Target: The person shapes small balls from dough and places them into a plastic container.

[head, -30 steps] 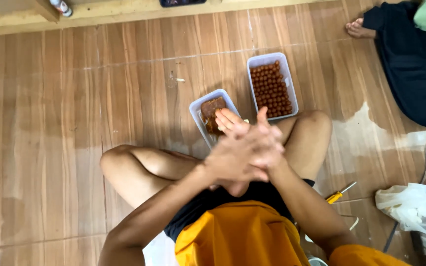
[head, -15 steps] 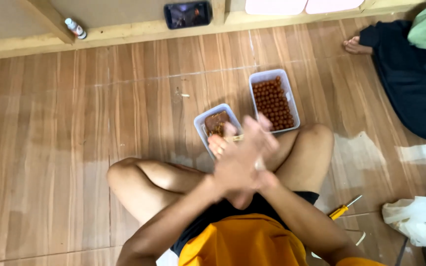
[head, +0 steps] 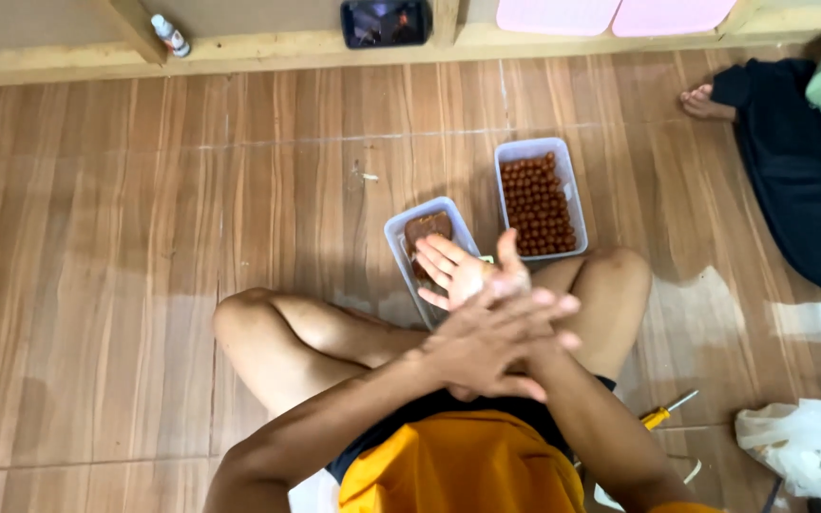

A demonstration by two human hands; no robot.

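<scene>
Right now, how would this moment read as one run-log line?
left hand flat over right hand, palms pressed | grip contents hidden | clear plastic tub of brown dough ahead | clear plastic tub of small brown balls beyond

Ledge: we note a dark phone, a small white bottle, two pink lids.
Floor, right: yellow-handled screwdriver, white plastic bag.
Upper right: another person's bare foot.

Wood-look floor carries 2 clear tubs: one of brown balls, one of brown dough. Yellow-handled screwdriver and white plastic bag lie nearby.
</scene>
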